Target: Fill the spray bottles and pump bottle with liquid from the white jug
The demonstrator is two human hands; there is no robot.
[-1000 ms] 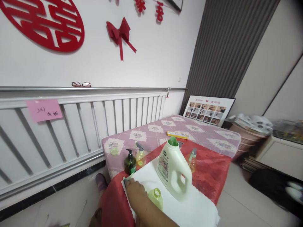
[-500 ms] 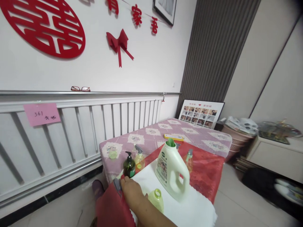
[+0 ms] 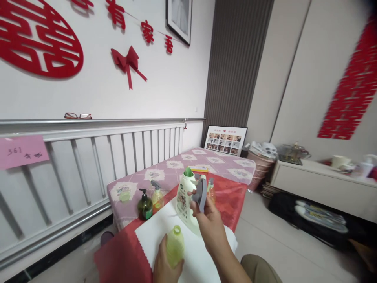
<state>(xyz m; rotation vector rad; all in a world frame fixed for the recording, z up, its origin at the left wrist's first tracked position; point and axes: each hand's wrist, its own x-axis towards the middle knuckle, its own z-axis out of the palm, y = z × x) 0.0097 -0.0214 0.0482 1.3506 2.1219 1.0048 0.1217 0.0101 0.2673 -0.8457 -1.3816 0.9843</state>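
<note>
My right hand (image 3: 209, 222) is raised above the white cloth (image 3: 153, 239), fingers closed round a grey spray-nozzle head (image 3: 202, 192). Low in the view, my left hand (image 3: 165, 265) grips a small yellow-green bottle (image 3: 175, 247) with an open neck, standing on the cloth. A big white detergent jug (image 3: 185, 200) with a green spout stands just behind my right hand. To the left stand a dark green pump bottle (image 3: 145, 206) and a yellow spray bottle (image 3: 157, 197).
A red cloth (image 3: 232, 200) covers the near table, with a pink patterned surface (image 3: 176, 167) behind it. White railing (image 3: 88, 157) runs along the left wall, glasses (image 3: 77, 116) on its top ledge. A photo board (image 3: 225, 139), baskets and a low cabinet (image 3: 318, 184) stand at right.
My right hand lifted the grey nozzle head from the cloth's left corner up in front of the jug. My left hand came in and took the small yellow-green bottle. The view swung right.
</note>
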